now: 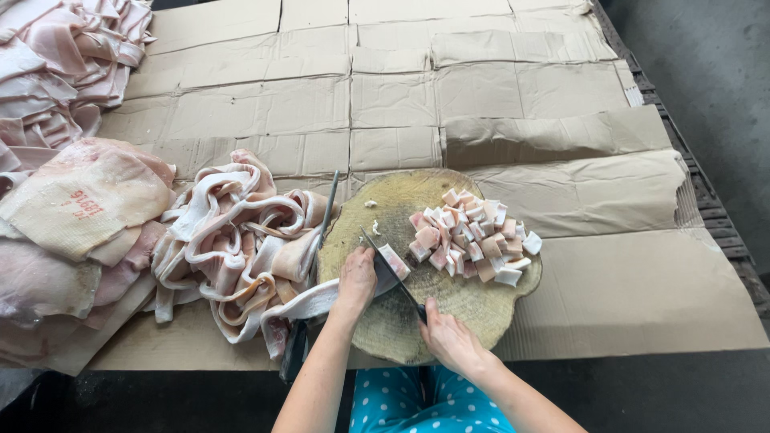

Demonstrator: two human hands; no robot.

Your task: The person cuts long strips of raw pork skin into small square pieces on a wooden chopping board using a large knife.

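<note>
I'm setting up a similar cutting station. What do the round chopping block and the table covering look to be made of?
Chopping block: apparently a wood log slice, with an irregular rim and a rough, scored, stained top. Covering: flattened brown corrugated cardboard, matte, with visible folds, seams and creases.

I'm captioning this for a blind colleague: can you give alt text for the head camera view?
A person's right hand cuts with a knife into a strip of fatty pork that the left hand holds on a round wooden chopping block. A pile of cubes sits on the block; more strips and slabs lie left on cardboard.
</note>
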